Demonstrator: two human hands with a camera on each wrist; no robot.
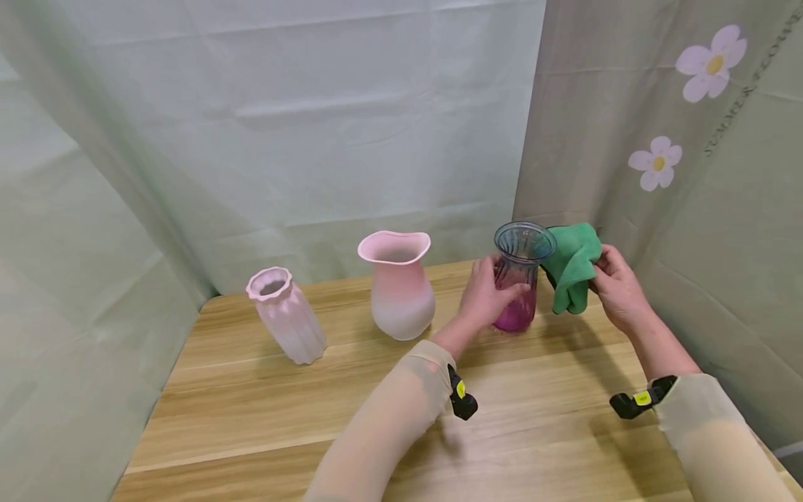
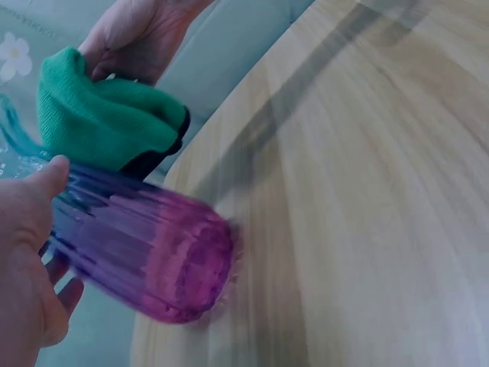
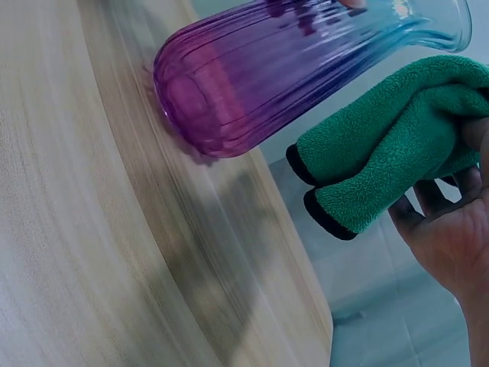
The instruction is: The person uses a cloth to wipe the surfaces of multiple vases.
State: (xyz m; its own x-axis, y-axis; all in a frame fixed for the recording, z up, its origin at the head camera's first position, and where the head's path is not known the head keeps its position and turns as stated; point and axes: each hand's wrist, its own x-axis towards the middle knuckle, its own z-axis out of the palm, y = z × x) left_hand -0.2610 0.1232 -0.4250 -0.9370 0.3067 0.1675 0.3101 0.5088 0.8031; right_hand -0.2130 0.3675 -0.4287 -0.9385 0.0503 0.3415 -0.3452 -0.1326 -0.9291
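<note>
A ribbed glass vase, blue at the flared rim and purple-pink at the base, stands at the back right of the table. My left hand holds it around the middle, thumb in front. In my right hand is a green cloth with a dark edge, gripped between thumb and fingers. The cloth hangs beside the vase's neck, above the table. From the right wrist view, the folded cloth dangles close to the glass vase. The left wrist view shows the cloth just past the vase.
A pink-and-white vase with a wavy rim stands left of my left hand. Farther left is a pale pink fluted vase. Pale curtains surround the wooden table at its back and sides.
</note>
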